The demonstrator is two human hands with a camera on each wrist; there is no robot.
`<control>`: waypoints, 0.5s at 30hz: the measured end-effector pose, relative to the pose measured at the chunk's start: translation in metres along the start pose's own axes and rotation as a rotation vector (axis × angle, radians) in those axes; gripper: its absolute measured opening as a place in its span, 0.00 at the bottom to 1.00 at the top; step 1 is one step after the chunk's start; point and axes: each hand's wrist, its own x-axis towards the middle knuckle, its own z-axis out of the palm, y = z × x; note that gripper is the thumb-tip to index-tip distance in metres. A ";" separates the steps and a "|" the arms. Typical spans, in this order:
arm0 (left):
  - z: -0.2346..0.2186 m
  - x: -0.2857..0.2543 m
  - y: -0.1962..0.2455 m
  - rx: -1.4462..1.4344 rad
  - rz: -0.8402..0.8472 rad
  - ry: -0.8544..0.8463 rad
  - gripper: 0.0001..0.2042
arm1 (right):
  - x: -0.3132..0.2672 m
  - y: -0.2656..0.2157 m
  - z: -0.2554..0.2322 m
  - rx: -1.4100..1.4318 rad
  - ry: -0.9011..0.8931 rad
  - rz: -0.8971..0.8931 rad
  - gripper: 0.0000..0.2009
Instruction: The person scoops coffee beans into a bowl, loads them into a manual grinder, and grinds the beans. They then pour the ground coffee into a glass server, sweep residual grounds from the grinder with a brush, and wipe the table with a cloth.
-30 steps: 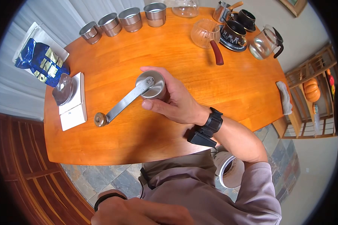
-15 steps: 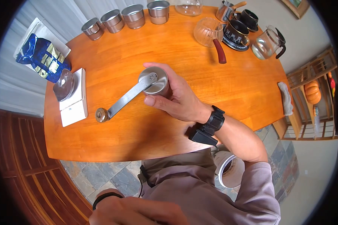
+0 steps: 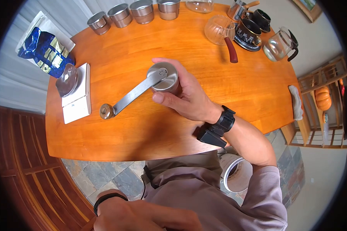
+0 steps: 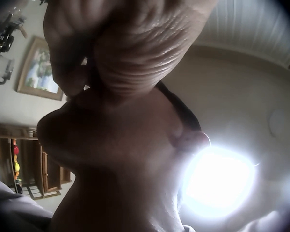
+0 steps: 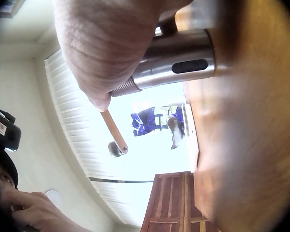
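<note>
My right hand [image 3: 192, 94] grips a steel hand coffee grinder [image 3: 162, 79], its thumb on the near side and fingers wrapped round the far side. The grinder stands upright, its base right at the tabletop in the right wrist view, where a dark oval window shows in the steel body [image 5: 195, 48]. From its lid the crank arm [image 3: 138, 92] points toward the near left and ends in a wooden knob [image 3: 106, 111]. My left hand [image 3: 142, 215] is raised close to my face, away from the table, and its fingertips are cut off in the head view.
On the wooden table [image 3: 115, 65], a white scale [image 3: 76, 109] bearing a clear dark-tinted cup [image 3: 67, 81] lies left, beside a blue bag [image 3: 46, 52]. Several steel cups [image 3: 142, 11] line the back. A glass pot [image 3: 219, 30], black mug [image 3: 248, 32] and carafe [image 3: 277, 46] stand back right.
Seen from the head, the table and grinder shift slightly up and right as the view moves. My right hand keeps its hold, and the crank stays at about the same angle.
</note>
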 end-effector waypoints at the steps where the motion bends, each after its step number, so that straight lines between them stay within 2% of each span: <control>1: -0.001 0.000 0.001 0.003 -0.001 0.003 0.23 | 0.000 0.000 0.000 -0.005 0.000 0.008 0.34; 4: -0.002 0.001 0.003 -0.068 -0.002 -0.046 0.23 | 0.000 0.000 0.000 0.001 -0.001 0.010 0.34; 7: -0.004 0.001 0.002 -0.123 0.075 -0.053 0.23 | 0.000 0.001 0.000 0.002 0.004 0.004 0.34; 9: -0.012 -0.001 0.011 -0.072 -0.017 -0.179 0.24 | 0.000 0.002 0.000 -0.004 0.004 0.000 0.34; 10: -0.012 -0.001 0.014 -0.070 -0.017 -0.183 0.24 | 0.000 0.002 0.000 -0.016 0.006 -0.004 0.34; 12: -0.008 -0.003 0.019 0.014 -0.128 -0.110 0.23 | -0.001 0.002 0.000 -0.025 0.010 -0.008 0.34; 13: 0.001 -0.004 0.017 0.016 -0.127 -0.110 0.23 | 0.000 0.002 0.000 -0.023 0.009 -0.003 0.34; 15: 0.023 -0.002 0.008 0.145 -0.031 0.336 0.23 | 0.000 0.001 0.000 -0.023 0.007 0.001 0.34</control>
